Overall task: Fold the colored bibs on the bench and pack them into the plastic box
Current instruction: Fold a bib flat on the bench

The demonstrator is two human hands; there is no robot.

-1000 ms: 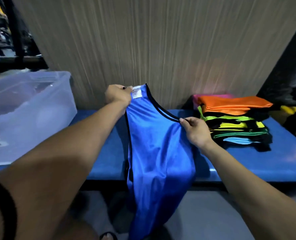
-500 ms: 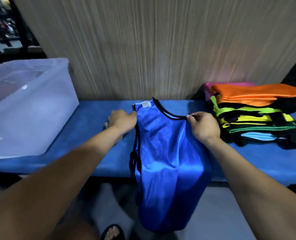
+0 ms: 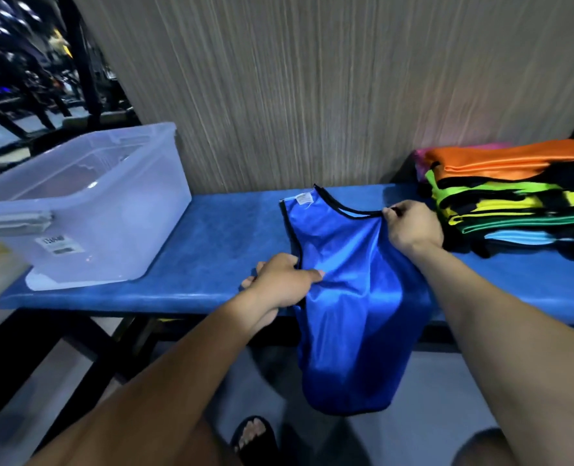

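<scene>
A blue bib [image 3: 349, 270] with black trim lies folded lengthwise across the blue bench [image 3: 211, 237], and its lower half hangs over the front edge. My left hand [image 3: 283, 280] grips its left side edge near the bench's front. My right hand [image 3: 411, 227] pinches the black neckline at the bib's top right. A stack of colored bibs [image 3: 511, 200], orange on top, sits on the bench at the right. The clear plastic box [image 3: 87, 206] stands open on the bench's left end.
A ribbed beige wall [image 3: 312, 89] runs behind the bench. Dark metal bench legs [image 3: 87, 358] cross below the left side. My sandaled foot [image 3: 253, 435] stands on the grey floor under the hanging bib. Dark gym equipment shows at the far left.
The bib went from held up in the air to laid on the bench. My left hand slid down its left edge toward the front. My right hand kept its pinch on the neckline.
</scene>
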